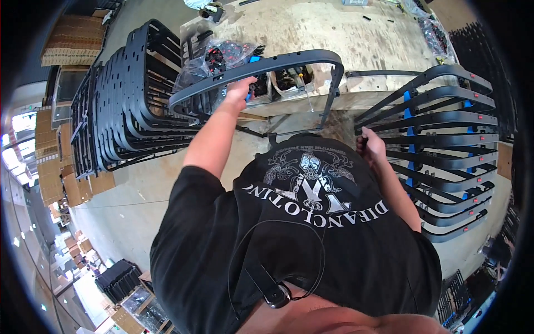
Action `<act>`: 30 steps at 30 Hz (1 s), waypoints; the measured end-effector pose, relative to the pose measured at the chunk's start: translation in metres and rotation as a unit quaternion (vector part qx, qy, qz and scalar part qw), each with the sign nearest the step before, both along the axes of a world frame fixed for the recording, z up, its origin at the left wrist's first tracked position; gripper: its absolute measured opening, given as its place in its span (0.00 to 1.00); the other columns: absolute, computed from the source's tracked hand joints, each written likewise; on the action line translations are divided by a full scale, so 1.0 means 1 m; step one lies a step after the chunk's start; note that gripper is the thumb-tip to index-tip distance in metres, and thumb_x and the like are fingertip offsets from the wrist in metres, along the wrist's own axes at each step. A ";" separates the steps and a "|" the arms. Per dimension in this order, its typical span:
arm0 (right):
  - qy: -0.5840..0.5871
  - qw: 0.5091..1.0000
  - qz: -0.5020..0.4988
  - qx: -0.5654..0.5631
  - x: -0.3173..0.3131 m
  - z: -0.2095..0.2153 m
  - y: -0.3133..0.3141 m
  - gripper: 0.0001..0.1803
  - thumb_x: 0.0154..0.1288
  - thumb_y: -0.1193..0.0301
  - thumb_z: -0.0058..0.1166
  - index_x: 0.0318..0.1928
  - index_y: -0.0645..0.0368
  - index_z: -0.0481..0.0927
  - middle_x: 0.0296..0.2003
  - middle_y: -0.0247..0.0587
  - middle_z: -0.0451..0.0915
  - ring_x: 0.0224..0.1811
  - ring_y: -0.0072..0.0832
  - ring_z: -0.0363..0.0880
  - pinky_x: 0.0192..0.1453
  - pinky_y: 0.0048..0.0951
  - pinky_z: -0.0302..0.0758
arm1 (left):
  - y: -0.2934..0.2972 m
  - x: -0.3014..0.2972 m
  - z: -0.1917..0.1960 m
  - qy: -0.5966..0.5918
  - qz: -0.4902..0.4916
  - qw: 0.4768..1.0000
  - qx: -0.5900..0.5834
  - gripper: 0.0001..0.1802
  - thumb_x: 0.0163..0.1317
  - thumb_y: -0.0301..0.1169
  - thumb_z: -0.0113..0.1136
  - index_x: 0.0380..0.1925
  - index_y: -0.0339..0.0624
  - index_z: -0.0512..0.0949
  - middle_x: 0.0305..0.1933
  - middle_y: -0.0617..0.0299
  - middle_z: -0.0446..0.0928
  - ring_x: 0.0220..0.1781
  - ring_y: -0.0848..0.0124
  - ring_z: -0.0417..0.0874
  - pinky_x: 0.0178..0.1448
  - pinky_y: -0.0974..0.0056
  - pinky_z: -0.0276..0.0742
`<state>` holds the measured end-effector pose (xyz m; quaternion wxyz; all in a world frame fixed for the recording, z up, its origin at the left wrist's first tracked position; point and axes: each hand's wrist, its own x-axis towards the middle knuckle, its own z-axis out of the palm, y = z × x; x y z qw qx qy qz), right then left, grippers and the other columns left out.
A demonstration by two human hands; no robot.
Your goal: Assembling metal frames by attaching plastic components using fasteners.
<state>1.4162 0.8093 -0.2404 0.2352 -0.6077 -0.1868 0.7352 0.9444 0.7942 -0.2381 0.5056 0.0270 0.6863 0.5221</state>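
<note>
Our left hand [240, 89] is raised in front of us and its fingers are closed around the top bar of a dark curved frame [261, 67], just beside a small blue piece [251, 59] on that bar. Our right hand [371, 146] is lower, near our chest, with the fingers curled together on a thin dark part; we cannot tell exactly what this part is, because the black shirt [289, 234] hides it. The frame stands in the air before the edge of the wooden bench [311, 28], with one leg hanging down at its right end. Behind the frame, on the bench, lie clear bags with small black parts [222, 55]. At our left stands a row of stacked black frames [128, 94] on the floor [122, 211], and at our right another stack with blue spacers [439, 145].
</note>
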 end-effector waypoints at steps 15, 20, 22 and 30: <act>0.057 0.995 -0.022 0.076 0.003 0.021 0.007 0.09 0.72 0.74 0.51 0.50 0.60 0.76 0.37 0.38 0.79 0.34 0.27 0.76 0.38 0.31 0.75 | -0.024 0.028 -0.015 0.295 -0.168 0.941 -0.001 0.16 0.67 0.31 0.62 0.51 0.34 0.78 0.43 0.52 0.82 0.38 0.65 0.85 0.46 0.60 0.85; 0.119 0.989 0.039 0.081 -0.028 0.028 0.021 0.12 0.72 0.78 0.49 0.53 0.64 0.76 0.35 0.36 0.79 0.33 0.25 0.75 0.35 0.29 0.73 | -0.045 0.096 0.049 0.018 -0.240 0.960 0.143 0.08 0.67 0.26 0.65 0.43 0.36 0.78 0.38 0.57 0.83 0.37 0.66 0.87 0.43 0.64 0.83; 0.114 0.981 0.112 0.108 -0.039 0.028 0.029 0.14 0.74 0.74 0.51 0.56 0.66 0.76 0.36 0.36 0.79 0.34 0.24 0.74 0.35 0.28 0.70 | -0.028 0.112 0.055 0.011 -0.314 0.938 0.144 0.18 0.70 0.26 0.62 0.57 0.34 0.71 0.47 0.55 0.81 0.47 0.63 0.86 0.50 0.59 0.84; 0.120 0.980 0.150 0.057 -0.048 0.022 0.050 0.12 0.72 0.76 0.47 0.53 0.65 0.76 0.31 0.34 0.75 0.27 0.22 0.68 0.31 0.27 0.66 | 0.037 0.153 0.051 0.425 -0.647 0.633 -0.003 0.29 0.58 0.40 0.60 0.57 0.33 0.75 0.51 0.38 0.81 0.55 0.45 0.83 0.59 0.50 0.78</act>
